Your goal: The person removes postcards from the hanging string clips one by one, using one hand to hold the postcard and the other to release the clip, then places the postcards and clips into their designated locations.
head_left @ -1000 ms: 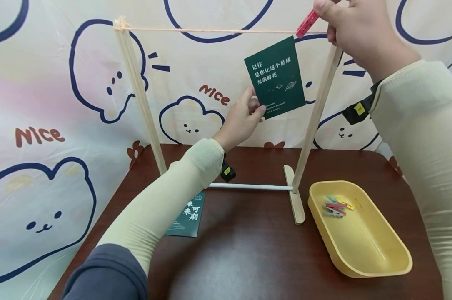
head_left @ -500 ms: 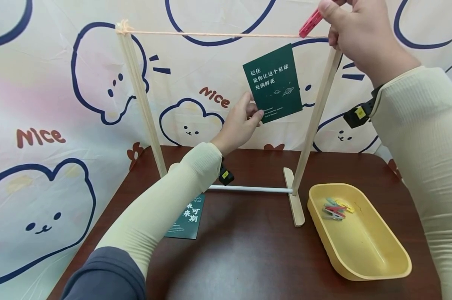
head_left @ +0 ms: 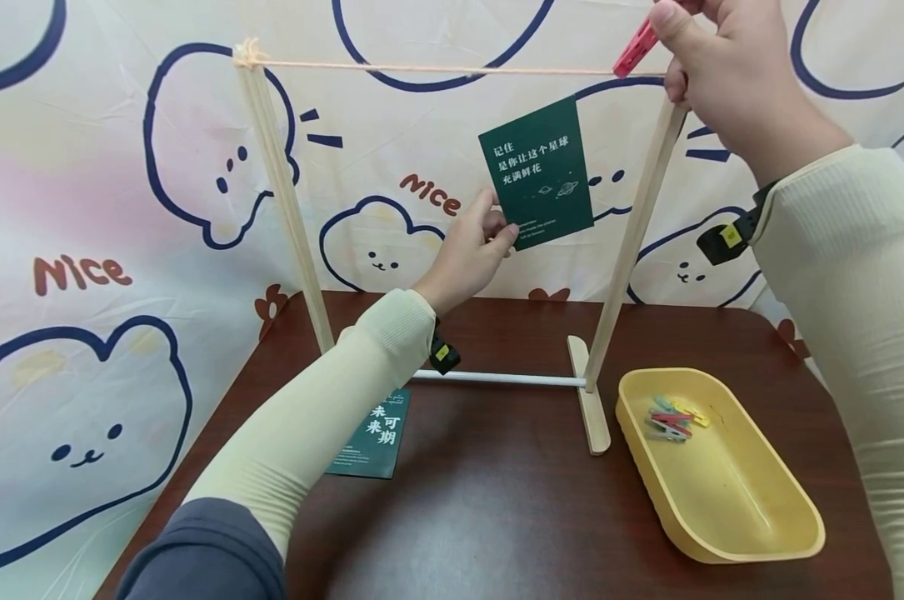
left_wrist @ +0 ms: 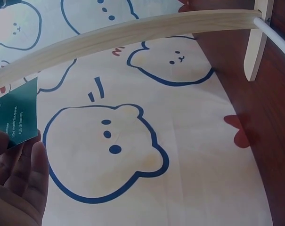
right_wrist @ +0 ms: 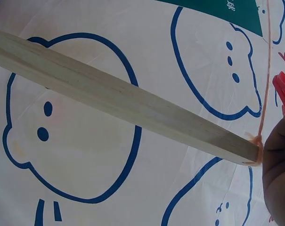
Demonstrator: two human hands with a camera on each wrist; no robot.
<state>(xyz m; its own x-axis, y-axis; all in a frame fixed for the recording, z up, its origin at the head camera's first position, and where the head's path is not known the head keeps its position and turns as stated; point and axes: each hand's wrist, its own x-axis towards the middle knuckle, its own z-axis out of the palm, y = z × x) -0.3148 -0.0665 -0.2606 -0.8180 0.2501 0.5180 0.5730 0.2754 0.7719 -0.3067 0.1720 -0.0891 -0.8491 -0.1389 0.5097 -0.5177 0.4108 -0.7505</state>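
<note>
My left hand (head_left: 470,250) pinches the lower left corner of a dark green card (head_left: 539,171) with white writing and small planets. The card hangs tilted in the air just below a peach string (head_left: 437,69), apart from it. Up at the string's right end, my right hand (head_left: 729,75) holds a red clothespin (head_left: 636,48) with its tip at the string. In the left wrist view, thumb and fingers meet on the card (left_wrist: 20,115). The right wrist view shows the clothespin (right_wrist: 283,92) beside the string (right_wrist: 268,70), near the knot on the post.
Wooden posts (head_left: 642,225) carry the string, with a white rod (head_left: 504,378) low between them. A yellow basin (head_left: 729,500) at the right contains several clothespins (head_left: 669,419). Another green card (head_left: 380,442) lies on the brown table (head_left: 496,500), partly behind my left sleeve.
The left hand has moved the card slightly down and to the left, away from the string. My right hand and the red clothespin have shifted a little to the right.
</note>
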